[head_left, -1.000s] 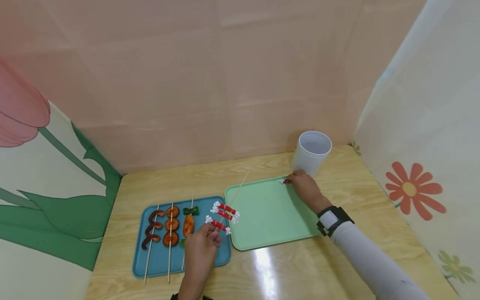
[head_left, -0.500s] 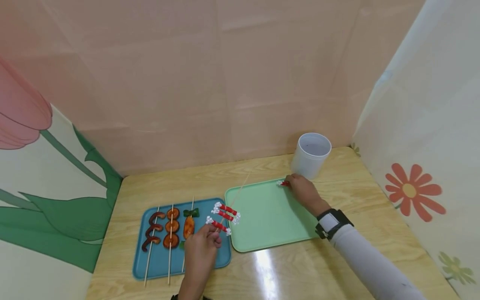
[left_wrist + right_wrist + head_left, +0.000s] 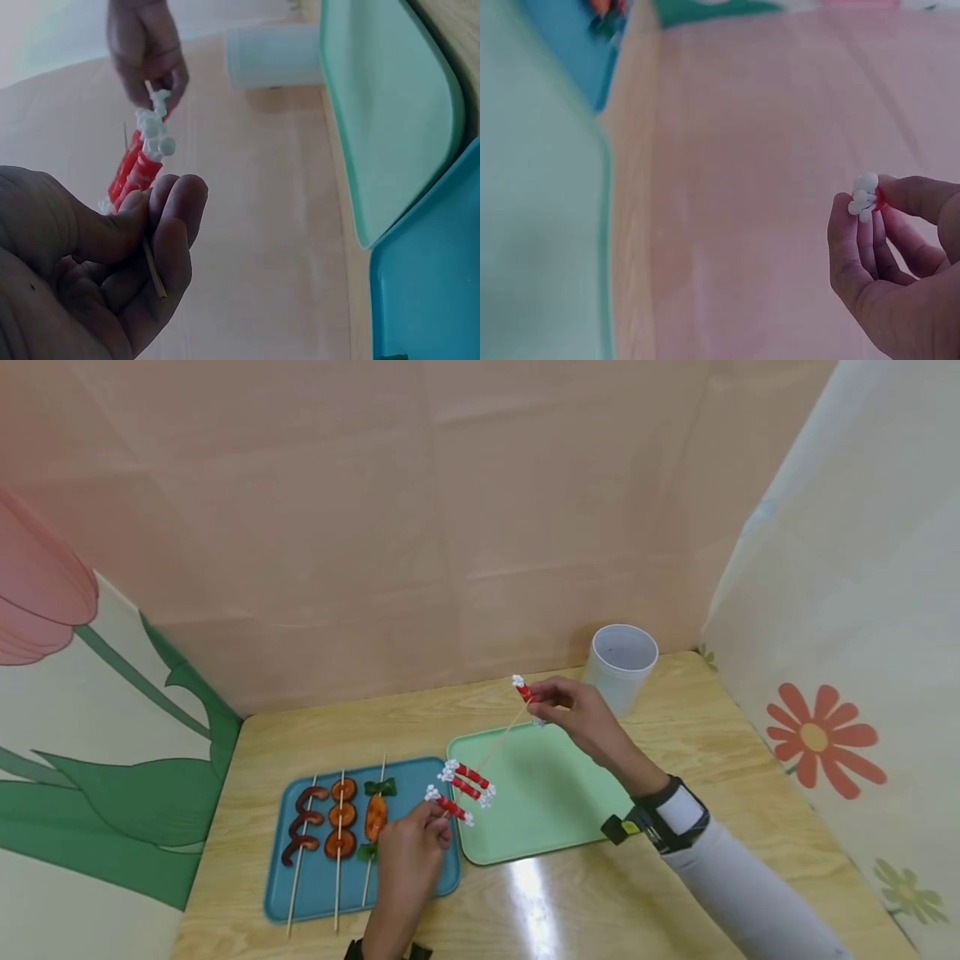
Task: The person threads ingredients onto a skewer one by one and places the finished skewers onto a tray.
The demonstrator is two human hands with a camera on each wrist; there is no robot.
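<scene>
In the head view my left hand pinches a thin wooden skewer near its lower end, over the gap between the two trays. Threaded on it, just above the fingers, are three red pieces with white knobbly ends. My right hand pinches one more such red piece between thumb and fingers at the skewer's far tip, which overlaps the piece in this view. Only the white end and a bit of red of that piece show in the right wrist view. The skewer's butt end sticks out below my left fingers.
A green tray lies under the skewer. Left of it, a blue tray bears three loaded skewers: brown curled pieces, round slices and an orange-and-green one. Behind the green tray stands a white bucket by the wall.
My right hand has lifted the red piece from the green tray's back edge and carried it left to the skewer's tip. The left hand has shifted slightly right.
</scene>
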